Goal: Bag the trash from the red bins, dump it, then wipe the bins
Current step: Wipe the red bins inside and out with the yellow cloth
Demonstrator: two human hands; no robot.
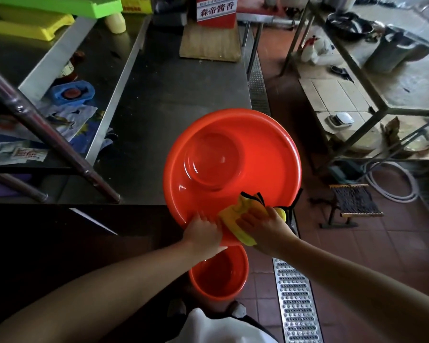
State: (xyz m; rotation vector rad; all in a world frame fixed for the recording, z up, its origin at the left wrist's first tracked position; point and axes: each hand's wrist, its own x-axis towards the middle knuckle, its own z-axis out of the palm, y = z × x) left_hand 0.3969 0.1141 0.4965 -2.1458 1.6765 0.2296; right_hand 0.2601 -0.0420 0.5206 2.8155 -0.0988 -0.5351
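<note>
Evidently bagging and dumping are done — the bin [233, 154], tilted over the table [159, 100] edge, looks empty. Left hand [202, 235] grips its rim; right hand [263, 227] presses a cloth [235, 219] inside — second bin [219, 276] waits below.

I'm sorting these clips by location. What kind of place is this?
Probably a commercial or back-of-house kitchen: a long stainless steel counter, a metal floor drain grate set in red tile, and colored cutting boards on a shelf. The right hand wipes the red bin with a yellow cloth.
</note>
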